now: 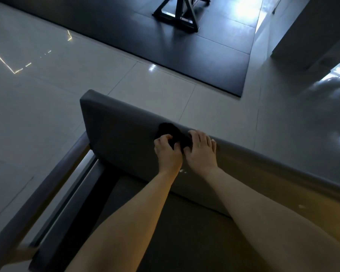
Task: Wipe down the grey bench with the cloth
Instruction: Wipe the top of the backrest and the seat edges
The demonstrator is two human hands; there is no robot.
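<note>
Clutching cloth [172, 132] in curled left hand [168, 153]; right hand [201, 152] touches cloth, bench [116, 134].

Bench [116, 124]: grey, padded; upright back cushion with rounded corners, darker seat below, dark rail along the left side. Small pale specks on the cushion face.

Cloth [170, 132]: black, bunched into a wad, pressed against the back cushion just under its top edge, gripped by the left hand [168, 149].
</note>
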